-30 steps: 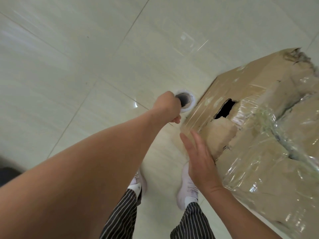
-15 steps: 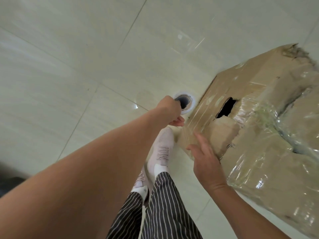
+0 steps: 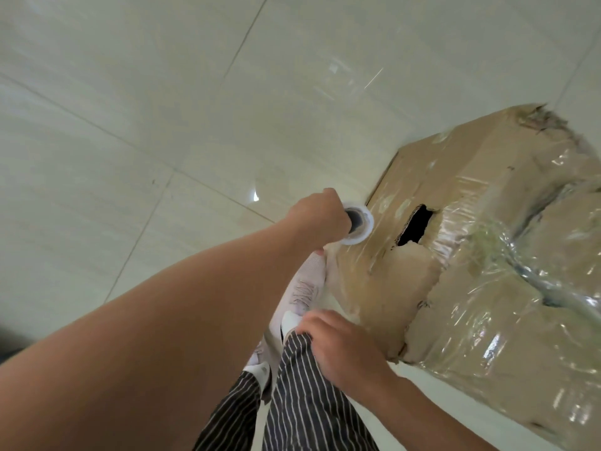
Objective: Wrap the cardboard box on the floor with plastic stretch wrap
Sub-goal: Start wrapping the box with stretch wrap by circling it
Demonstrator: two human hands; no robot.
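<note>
Mid-frame, the left hand point(image 3: 320, 216) has its fingers wrapped round the clear plastic stretch-wrap roll point(image 3: 360, 225), just beside the brown cardboard box point(image 3: 481, 177). The right hand point(image 3: 340, 348) has its fingers curled, but I cannot tell what they grip.

Left arm extended far; left hand point(image 3: 320, 219) fisted round roll point(image 3: 360, 225) end. Right hand point(image 3: 338, 348) near, low, fingers point(image 3: 313, 322) curled; hold undetermined.

- The stretch wrap roll point(image 3: 358, 224) shows only its white end ring and dark core. The rest is hidden under the left hand point(image 3: 320, 218), whose fingers are out of sight.
- The cardboard box point(image 3: 481, 177) is cut off by the right and bottom edges. The interior of its torn hole is dark, contents indeterminate.
- The right hand point(image 3: 341, 348) has its fingertips hidden against the striped trouser leg point(image 3: 302, 402). Whether it grips the fabric cannot be confirmed.
- The dark shape point(image 3: 8, 345) at the left edge is cut off and unidentifiable.
</note>
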